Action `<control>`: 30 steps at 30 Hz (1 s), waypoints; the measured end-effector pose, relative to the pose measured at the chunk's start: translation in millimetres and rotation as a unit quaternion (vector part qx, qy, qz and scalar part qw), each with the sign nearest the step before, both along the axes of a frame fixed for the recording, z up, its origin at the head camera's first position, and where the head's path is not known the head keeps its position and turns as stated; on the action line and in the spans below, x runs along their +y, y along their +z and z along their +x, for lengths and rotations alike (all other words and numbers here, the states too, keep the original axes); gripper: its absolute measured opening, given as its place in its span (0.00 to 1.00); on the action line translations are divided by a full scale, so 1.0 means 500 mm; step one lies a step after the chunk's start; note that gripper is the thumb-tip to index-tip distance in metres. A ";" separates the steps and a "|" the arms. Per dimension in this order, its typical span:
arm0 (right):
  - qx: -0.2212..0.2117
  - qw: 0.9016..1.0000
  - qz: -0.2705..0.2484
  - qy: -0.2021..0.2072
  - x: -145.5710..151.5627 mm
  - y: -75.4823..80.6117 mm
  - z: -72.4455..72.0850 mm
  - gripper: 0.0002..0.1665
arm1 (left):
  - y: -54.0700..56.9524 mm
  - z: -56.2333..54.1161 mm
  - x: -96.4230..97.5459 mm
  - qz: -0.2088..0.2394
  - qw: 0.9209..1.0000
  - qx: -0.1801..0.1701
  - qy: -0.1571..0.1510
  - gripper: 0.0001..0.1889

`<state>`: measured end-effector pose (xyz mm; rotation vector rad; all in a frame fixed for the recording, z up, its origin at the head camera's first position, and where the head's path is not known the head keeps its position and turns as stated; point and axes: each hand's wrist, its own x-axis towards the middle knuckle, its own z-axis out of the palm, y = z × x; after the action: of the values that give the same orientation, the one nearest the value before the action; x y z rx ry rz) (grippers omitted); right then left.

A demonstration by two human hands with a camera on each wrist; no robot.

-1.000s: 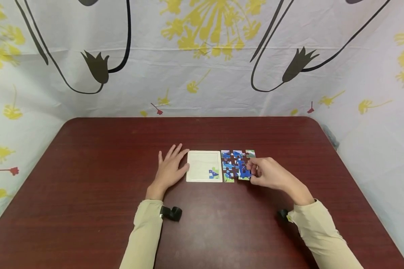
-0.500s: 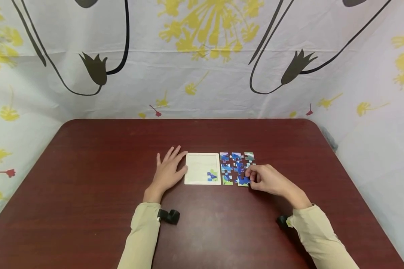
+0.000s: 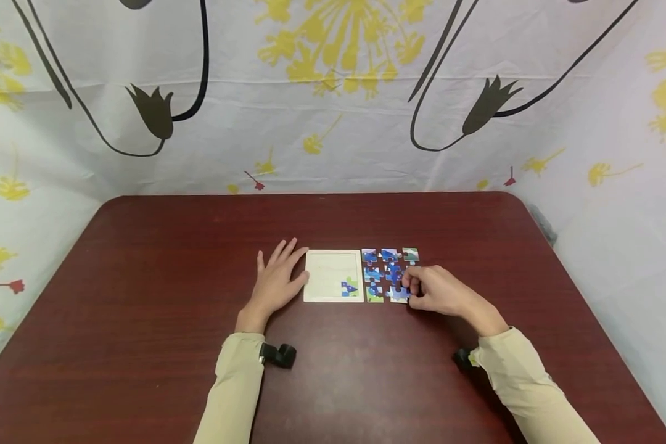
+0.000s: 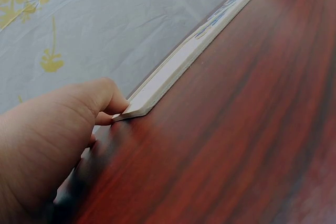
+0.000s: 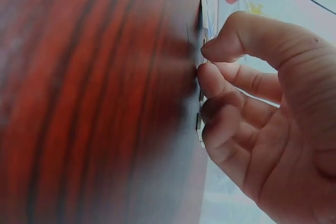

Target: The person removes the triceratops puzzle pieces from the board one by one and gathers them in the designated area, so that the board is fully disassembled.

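Observation:
In the head view a pale square puzzle tray (image 3: 327, 271) lies flat, with one blue-and-green jigsaw piece (image 3: 350, 287) in its lower right corner. My left hand (image 3: 274, 283) rests at the tray's left side, fingers spread; its thumb and a fingertip touch the pale edge (image 4: 152, 95) in the left wrist view. To the right of the tray, several loose jigsaw pieces (image 3: 373, 273) stand in rows. My right hand (image 3: 441, 291), fingers curled, pinches the lower right jigsaw piece (image 3: 398, 295) at its right side. Its fingers partly cover the pieces at the right. The right wrist view shows thumb and fingertips (image 5: 210, 53) close together at the thin edges.
Both lie on a dark red wooden table (image 3: 333, 370) with rounded far corners. Behind it hangs a white cloth (image 3: 333, 166) with yellow and dark flower prints. Each sleeved wrist wears a small black camera (image 3: 280, 356).
The lower right jigsaw piece has shifted slightly left and now looks paler. My right hand stays close at it, moving only a little. The left hand keeps its place at the tray.

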<state>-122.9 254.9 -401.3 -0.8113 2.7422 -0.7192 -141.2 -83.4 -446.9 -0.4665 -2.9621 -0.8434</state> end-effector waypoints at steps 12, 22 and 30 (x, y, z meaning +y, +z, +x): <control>0.002 1.000 0.012 0.000 0.000 0.000 -0.003 0.12 | 0.005 -0.002 0.006 -0.012 1.000 0.000 0.004 0.28; 0.007 1.000 0.016 -0.003 -0.003 -0.005 -0.006 0.11 | 0.005 -0.001 0.003 -0.013 1.000 -0.002 0.005 0.28; -0.001 1.000 0.017 -0.006 -0.005 -0.003 -0.002 0.11 | 0.003 -0.001 0.001 -0.012 1.000 -0.004 0.003 0.28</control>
<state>-123.7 252.4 -402.7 -0.7869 2.7518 -0.6726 -141.7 -82.9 -445.3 -0.4554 -2.9815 -0.8130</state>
